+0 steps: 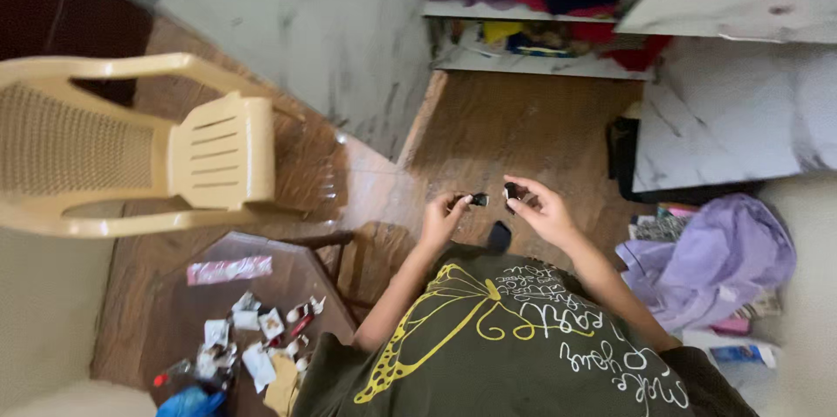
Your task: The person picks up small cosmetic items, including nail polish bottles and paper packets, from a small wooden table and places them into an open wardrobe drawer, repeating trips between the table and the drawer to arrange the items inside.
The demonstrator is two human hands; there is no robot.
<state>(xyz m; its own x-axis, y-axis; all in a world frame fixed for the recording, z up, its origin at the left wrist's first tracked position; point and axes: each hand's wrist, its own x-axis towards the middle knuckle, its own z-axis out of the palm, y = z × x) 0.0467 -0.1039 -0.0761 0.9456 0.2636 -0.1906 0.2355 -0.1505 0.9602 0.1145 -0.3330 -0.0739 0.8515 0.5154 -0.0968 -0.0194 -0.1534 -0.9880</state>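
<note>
- My left hand (442, 215) is held out in front of my body, with the forearm coming up from my olive-green T-shirt with a yellow butterfly print (488, 339) and the wrist bent a little inward.
- The fingers of this hand are closed on a small black object with a pale end (479, 200), which sticks out from my fingertips toward my other hand.
- My right hand (542, 210) is at the same height, palm turned to the left, fingers curled, and the forearm goes back to my right side.
- Its fingertips pinch a second small black piece (511, 191); it is too small to tell what kind of thing it is.
- The two pieces are near each other between my hands, but they are apart, with a small gap of brown floor (523, 129) behind them.
- Just under my right hand, a dark toe-shaped thing (499, 235) shows at the edge of my shirt.
- Well away on the left side of my left hand stands a cream plastic chair (131, 155).
- Below and left of my left elbow is a dark wooden table (288, 282) with small torn packets and wrappers (253, 339) on it.
- To the right of my right arm lies a crumpled lilac cloth (715, 260).
</note>
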